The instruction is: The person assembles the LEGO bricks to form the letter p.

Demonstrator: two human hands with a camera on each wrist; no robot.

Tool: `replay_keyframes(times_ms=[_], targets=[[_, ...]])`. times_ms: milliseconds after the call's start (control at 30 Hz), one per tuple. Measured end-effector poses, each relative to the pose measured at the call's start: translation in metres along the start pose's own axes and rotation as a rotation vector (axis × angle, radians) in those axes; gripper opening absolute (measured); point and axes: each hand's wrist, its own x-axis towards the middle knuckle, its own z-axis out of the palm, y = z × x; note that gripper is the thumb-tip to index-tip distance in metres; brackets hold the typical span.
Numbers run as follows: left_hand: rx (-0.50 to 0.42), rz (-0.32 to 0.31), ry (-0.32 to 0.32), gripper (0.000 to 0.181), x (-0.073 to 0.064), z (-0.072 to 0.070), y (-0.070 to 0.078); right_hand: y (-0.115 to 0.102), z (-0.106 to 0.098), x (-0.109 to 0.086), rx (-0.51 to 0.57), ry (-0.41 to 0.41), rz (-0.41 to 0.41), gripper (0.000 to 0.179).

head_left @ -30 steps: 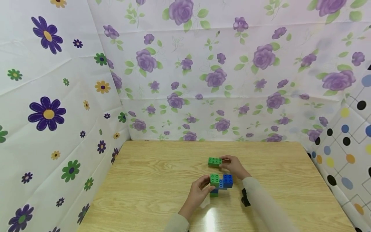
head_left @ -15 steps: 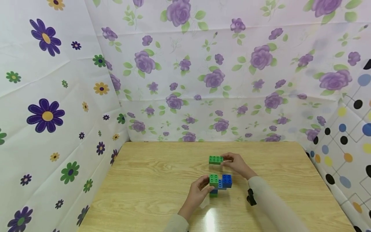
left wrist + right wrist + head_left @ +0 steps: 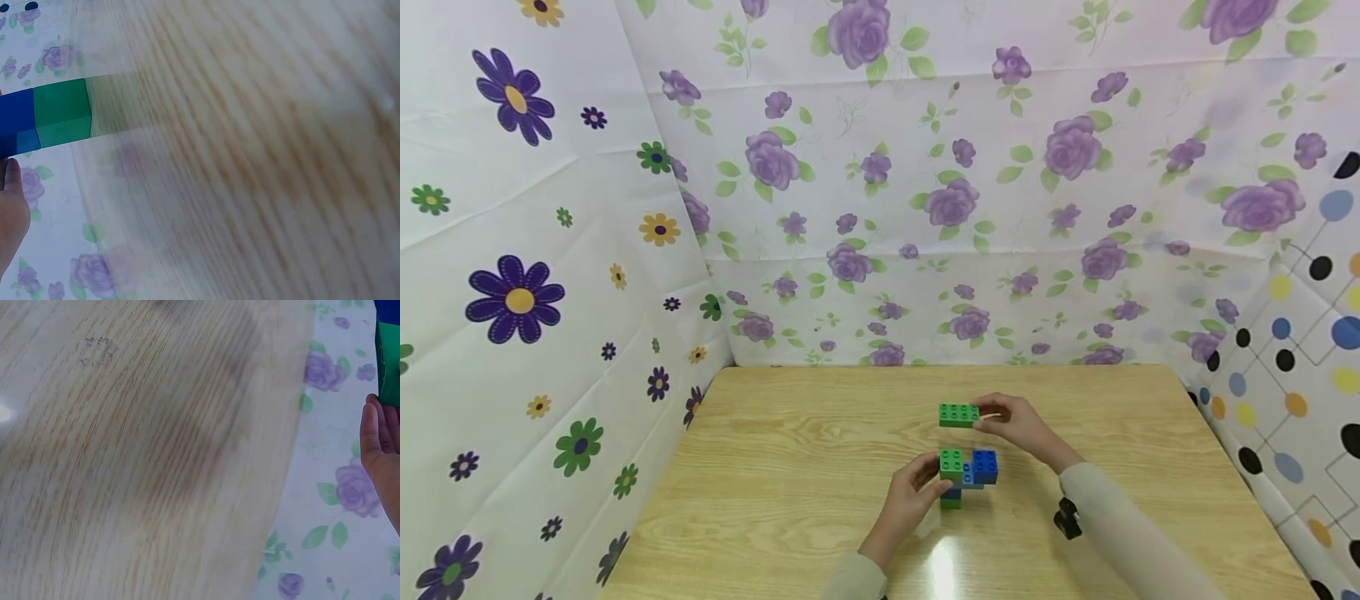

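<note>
A block build stands on the table, with a light green brick (image 3: 951, 463) on its upper left and a dark blue brick (image 3: 985, 466) on its upper right. Between them shows a lighter blue brick (image 3: 967, 475). Its lower column has a blue brick (image 3: 15, 122) above a green brick (image 3: 62, 112). My left hand (image 3: 910, 507) grips the build from the left, thumb in front. Behind it, my right hand (image 3: 1018, 425) pinches the right end of a long green brick (image 3: 958, 415). That brick and the fingertips (image 3: 371, 419) also show in the right wrist view.
The wooden table (image 3: 790, 467) reflects light near its front. A flowered cloth (image 3: 850, 208) hangs behind it, with a daisy-patterned cloth (image 3: 587, 333) at left and a dotted one (image 3: 1292, 450) at right. A black device (image 3: 1067, 518) is at the right sleeve.
My right hand and forearm have shifted right, and the long green brick has moved slightly right and up relative to the build. My left hand keeps its grip. The head view has turned slightly.
</note>
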Motion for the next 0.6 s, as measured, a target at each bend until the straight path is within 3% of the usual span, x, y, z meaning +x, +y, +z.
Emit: replay_keyframes(times_ms=[433,600], targets=[[0.0,0.017,0.003,0.038,0.001,0.001,0.002,-0.025,-0.006,-0.024,0.022,-0.057,-0.069,0.043],[0.001,0.044,-0.003,0.038,0.003,0.001,-0.007,-0.035,-0.003,-0.034,0.038,-0.076,-0.094,0.04]])
